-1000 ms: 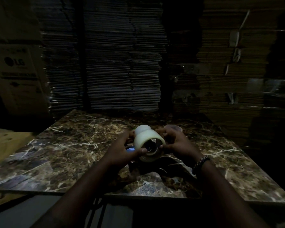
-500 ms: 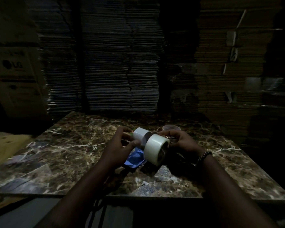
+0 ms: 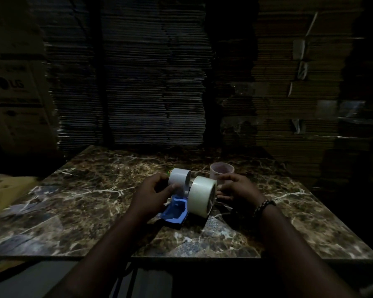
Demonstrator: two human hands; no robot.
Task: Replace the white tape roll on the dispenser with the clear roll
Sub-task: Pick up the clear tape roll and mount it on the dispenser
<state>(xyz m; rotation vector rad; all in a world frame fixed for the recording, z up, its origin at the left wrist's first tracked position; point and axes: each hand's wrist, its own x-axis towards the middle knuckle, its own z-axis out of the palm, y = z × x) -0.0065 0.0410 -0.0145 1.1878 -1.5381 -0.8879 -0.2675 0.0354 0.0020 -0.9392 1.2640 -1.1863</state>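
Note:
My left hand (image 3: 154, 193) grips the tape dispenser (image 3: 174, 211) by its blue handle, over the middle of the marble table (image 3: 84, 201). The dispenser's white hub (image 3: 179, 176) sticks up bare. Just right of the hub is the white tape roll (image 3: 200, 196), standing on edge. My right hand (image 3: 238, 189) holds this roll from its far side, its fingertips partly hidden behind it. The clear roll (image 3: 221, 169) lies flat on the table behind my right hand, untouched.
Tall stacks of flattened cardboard (image 3: 138, 82) rise right behind the table. A printed carton (image 3: 13, 93) stands at the left. A pale wooden surface (image 3: 4, 188) lies beside the table's left edge.
The white roll has come off the dispenser hub and moved right with my right hand. The hub now shows bare, and the blue handle has dropped toward the table.

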